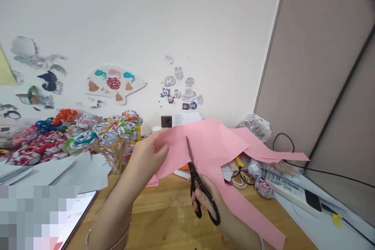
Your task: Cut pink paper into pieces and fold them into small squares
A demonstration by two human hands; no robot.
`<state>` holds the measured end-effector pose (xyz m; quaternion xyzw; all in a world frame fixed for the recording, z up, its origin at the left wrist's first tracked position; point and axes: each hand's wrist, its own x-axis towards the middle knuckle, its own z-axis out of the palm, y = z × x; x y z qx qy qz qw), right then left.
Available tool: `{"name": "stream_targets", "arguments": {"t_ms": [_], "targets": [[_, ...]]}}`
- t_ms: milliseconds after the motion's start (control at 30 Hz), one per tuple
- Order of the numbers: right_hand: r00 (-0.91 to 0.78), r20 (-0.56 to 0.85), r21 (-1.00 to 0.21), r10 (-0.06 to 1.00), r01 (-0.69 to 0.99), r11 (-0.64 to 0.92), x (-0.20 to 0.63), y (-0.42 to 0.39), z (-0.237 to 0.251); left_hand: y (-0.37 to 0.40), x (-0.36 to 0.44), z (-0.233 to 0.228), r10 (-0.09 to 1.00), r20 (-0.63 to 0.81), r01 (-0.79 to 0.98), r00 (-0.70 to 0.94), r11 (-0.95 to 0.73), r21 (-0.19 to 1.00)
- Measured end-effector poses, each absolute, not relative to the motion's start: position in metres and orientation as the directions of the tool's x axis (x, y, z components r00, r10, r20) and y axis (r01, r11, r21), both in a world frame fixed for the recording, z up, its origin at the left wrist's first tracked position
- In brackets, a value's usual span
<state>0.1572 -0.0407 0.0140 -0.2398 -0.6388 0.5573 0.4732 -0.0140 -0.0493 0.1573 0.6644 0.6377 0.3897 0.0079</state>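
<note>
From the head camera, the left hand (148, 156) is pinching the near left edge of a sheet of pink paper (205, 140), thumb on top and fingers closed beneath it, holding the sheet up above the wooden desk (164, 211); the right hand (209, 199) is gripping a pair of black-handled scissors (197, 181), fingers threaded through the loops, the blades pointing up and already biting into the sheet's lower edge near its middle.

The paper is drooping in long strips to the right, one tail running down across the right forearm, another stretching out flat towards the white power strip (290, 189) and the black cable (322, 170) by the partition. That slack is looking like the chief hazard; with only one side of the sheet supported, the paper is likely to buckle at the blades, so the cut could wander or tear rather than shear cleanly.

The left thumb is sitting close to the blade line; if the cut is running leftwards, the fingertips could be nicked.

Behind the sheet, a bunch of paper roses (108, 136) on wooden sticks is standing near the left hand, and beads (240, 181) are lying under the hanging strips; a swinging tail could be dragging these or snagging on them. A phone (77, 215) is lying at the desk's near left, well apart from the cutting.
</note>
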Motion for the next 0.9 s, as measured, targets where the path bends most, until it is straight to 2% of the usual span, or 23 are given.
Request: {"name": "stream_targets", "arguments": {"t_ms": [400, 900], "targets": [[-0.387, 0.349, -0.934, 0.853, -0.216, 0.284, 0.1536, -0.0372, 0.008, -0.0479, -0.0145, 0.1572, 0.845, 0.521, 0.846, -0.118, -0.189, 0.499], [-0.371, 0.319, -0.946, 0.872, -0.184, 0.267, 0.1542, -0.0389, 0.0093, -0.0436, -0.0163, 0.1571, 0.863, 0.496, 0.802, -0.099, -0.226, 0.553]]}}
